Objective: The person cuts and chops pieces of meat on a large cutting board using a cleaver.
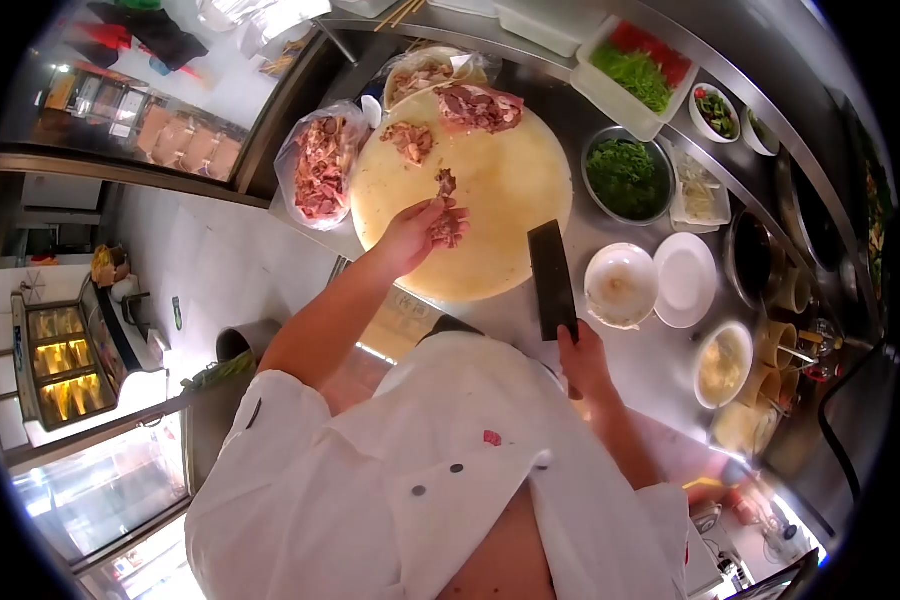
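The left hand (417,236) is closed, thumb and fingers pinching a ragged strip of meat (447,215). One end of the strip points away from the body past the fingertips, and the rest lies against the fingers. The right hand (582,362) is wrapped around the handle end of a cleaver (551,280), its broad dark blade pointing forward, away from the person.

Both the hand with the strip and the strip itself are over the near left part of a round cutting board (500,230). The blade is beside the board's right edge; whether the two touch, I cannot tell. Toward the board's far side are a small heap of meat (408,142) and, right of it, a larger chunk of meat (478,107).

A clear bag (287,160) full of cut meat is just beside the board on the left. Right of the board, a metal bowl (632,219) holds chopped greens. Nearer the body, right of the cleaver, a white bowl (622,285) with some residue inside is next to a white plate (685,280). Farther right, another bowl (736,330) holds something yellowish.
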Tool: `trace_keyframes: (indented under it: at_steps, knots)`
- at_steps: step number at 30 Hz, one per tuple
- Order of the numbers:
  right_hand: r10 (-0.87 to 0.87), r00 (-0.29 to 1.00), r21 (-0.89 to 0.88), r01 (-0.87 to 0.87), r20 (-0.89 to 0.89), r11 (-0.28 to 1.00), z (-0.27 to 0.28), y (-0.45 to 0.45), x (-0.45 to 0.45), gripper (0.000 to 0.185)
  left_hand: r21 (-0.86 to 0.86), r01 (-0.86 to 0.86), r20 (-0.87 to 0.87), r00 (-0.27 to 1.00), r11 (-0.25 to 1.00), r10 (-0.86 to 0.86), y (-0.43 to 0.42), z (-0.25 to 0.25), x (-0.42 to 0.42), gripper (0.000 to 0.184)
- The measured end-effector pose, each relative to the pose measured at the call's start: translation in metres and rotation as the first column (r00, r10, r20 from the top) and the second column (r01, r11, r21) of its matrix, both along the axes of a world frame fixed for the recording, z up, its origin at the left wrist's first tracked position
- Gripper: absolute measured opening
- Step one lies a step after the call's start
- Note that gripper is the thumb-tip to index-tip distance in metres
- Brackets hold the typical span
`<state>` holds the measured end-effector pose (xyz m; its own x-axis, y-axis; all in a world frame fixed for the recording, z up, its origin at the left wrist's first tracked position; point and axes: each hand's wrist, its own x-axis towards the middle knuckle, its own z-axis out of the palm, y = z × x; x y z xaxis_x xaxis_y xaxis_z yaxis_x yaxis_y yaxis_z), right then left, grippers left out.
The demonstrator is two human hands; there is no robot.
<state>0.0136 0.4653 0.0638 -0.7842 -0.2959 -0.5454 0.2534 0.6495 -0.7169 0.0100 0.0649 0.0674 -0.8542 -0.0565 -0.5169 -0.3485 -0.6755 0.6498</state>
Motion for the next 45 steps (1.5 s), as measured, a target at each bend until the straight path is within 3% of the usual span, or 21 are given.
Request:
trace_keyframes:
  at_steps: [3,7,13,18,22,25,28,31,34,37,38,41,44,45]
  knots:
    - [-0.018,1.0,0.0,0.018,-0.016,1.0,0.004,-0.008,0.005,0.032,0.075,-0.007,-0.043,0.999,0.997,0.011,-0.01,0.005,0.01,0.032]
    - [-0.151,0.973,0.054,0.143,0.172,0.988,0.03,-0.03,0.019,0.032,0.069,0.082,-0.191,0.979,0.994,-0.067,-0.016,0.015,0.014,0.033]
    - [-0.242,0.957,0.107,0.227,0.16,0.968,0.027,-0.048,0.049,0.031,-0.155,0.096,-0.12,0.986,0.983,-0.115,-0.036,-0.016,0.012,0.036]
    - [-0.28,0.953,0.149,0.261,0.119,0.954,0.042,-0.067,0.067,0.03,-0.216,0.172,-0.079,0.978,0.961,-0.193,-0.061,-0.038,0.006,0.033]
    - [-0.4,0.896,0.12,0.384,0.194,0.916,0.037,-0.077,0.078,0.026,-0.399,0.179,-0.019,0.979,0.899,-0.203,-0.065,-0.046,0.006,0.03]
    - [-0.398,0.899,0.07,0.392,0.181,0.917,0.032,-0.077,0.081,0.027,-0.461,0.161,-0.043,0.978,0.873,-0.203,-0.067,-0.049,0.005,0.028]
    - [-0.325,0.941,0.11,0.315,0.097,0.943,0.044,-0.082,0.074,0.027,-0.644,0.098,0.002,0.992,0.759,-0.127,-0.068,-0.061,0.002,0.026]
    - [-0.288,0.955,0.147,0.275,0.076,0.95,0.029,-0.07,0.07,0.027,-0.913,-0.022,-0.082,0.988,0.406,-0.13,-0.06,-0.043,0.006,0.025]
    - [-0.264,0.963,0.134,0.255,0.047,0.957,0.023,-0.069,0.07,0.031,-0.853,-0.382,-0.512,0.746,0.355,-0.426,-0.056,-0.033,0.0,0.028]
    - [-0.317,0.942,0.112,0.305,0.108,0.946,0.021,-0.071,0.065,0.031,-0.976,-0.196,-0.04,0.587,-0.094,-0.808,-0.06,-0.042,0.002,0.037]
    - [-0.303,0.949,0.127,0.291,0.083,0.948,0.021,-0.072,0.062,0.031,-0.922,-0.383,-0.204,0.608,-0.059,-0.767,-0.055,-0.082,0.019,0.043]
    - [-0.264,0.964,0.167,0.254,0.039,0.953,0.029,-0.076,0.06,0.031,-0.93,-0.366,-0.223,0.639,-0.036,-0.736,-0.054,-0.093,0.039,0.04]
    - [-0.16,0.987,0.197,0.162,-0.028,0.967,0.033,-0.078,0.056,0.031,-0.903,-0.428,-0.383,0.749,0.047,-0.541,-0.055,-0.064,0.056,0.035]
    - [-0.109,0.991,0.182,0.122,-0.075,0.976,0.035,-0.081,0.056,0.03,-0.903,-0.43,-0.368,0.764,0.007,-0.53,-0.057,-0.064,0.06,0.034]
